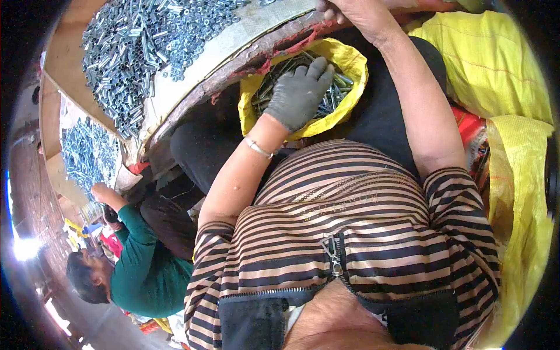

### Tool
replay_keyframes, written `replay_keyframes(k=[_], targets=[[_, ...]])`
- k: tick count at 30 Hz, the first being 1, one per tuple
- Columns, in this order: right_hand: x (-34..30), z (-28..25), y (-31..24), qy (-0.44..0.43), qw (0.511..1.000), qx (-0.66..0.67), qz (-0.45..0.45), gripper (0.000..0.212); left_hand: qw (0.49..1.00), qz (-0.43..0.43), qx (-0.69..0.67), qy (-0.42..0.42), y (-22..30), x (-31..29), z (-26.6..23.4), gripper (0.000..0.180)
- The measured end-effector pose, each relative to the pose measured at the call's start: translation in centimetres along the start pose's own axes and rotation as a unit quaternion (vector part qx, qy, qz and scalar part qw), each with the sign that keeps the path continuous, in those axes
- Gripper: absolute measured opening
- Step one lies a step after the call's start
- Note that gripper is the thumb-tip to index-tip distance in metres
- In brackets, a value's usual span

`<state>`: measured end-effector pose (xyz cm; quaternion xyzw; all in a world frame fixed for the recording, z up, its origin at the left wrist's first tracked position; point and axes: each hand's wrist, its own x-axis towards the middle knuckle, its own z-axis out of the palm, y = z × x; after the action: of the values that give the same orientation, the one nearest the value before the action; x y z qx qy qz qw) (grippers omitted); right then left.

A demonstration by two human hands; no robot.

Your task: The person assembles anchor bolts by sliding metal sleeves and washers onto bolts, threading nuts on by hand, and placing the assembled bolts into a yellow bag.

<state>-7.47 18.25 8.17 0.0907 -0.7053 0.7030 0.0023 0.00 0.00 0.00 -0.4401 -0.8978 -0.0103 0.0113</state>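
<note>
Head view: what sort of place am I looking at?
Probably a small hardware workshop: a worktop bears heaped metal tubes and nuts, the gloved left hand rests on metal pieces in a yellow sack, and a co-worker is beside another heap of thin metal parts.

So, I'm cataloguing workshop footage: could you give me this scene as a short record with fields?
Left hand: grey-gloved, over thin silvery metal pieces in a round-mouthed yellow plastic sack
Right hand: at the picture's top edge, partly cut off; grip unclear
Worktop: pale, bearing short silvery metal tubes beside small silvery metal rings
Co-worker: person in a dark green long-sleeved top, lower left
</note>
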Motion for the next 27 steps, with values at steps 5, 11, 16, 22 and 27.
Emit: replay_keyframes(k=[5,11,16,22,27], targets=[[0.3,0.5,-0.3,0.030,0.999,-0.023,0.025,0.016,0.952,-0.177,-0.039,-0.246,-0.1,1.1,-0.6,0.024],[0.4,-0.2,0.9,0.011,0.996,-0.088,0.002,0.021,0.972,-0.182,-0.148,-0.026,-0.6,-0.3,3.5,0.016],[-0.3,-0.4,1.4,0.018,0.998,-0.049,0.025,0.016,0.974,-0.131,-0.172,0.073,0.4,-2.4,-0.6,0.017],[-0.1,-0.6,0.8,0.044,0.999,-0.019,-0.012,0.015,0.820,-0.421,-0.162,0.351,-9.2,-7.9,-6.6,0.013],[0.1,0.2,1.5,0.012,0.998,-0.054,0.010,0.013,0.773,-0.569,-0.038,0.279,-20.6,-10.1,-8.0,0.046]])
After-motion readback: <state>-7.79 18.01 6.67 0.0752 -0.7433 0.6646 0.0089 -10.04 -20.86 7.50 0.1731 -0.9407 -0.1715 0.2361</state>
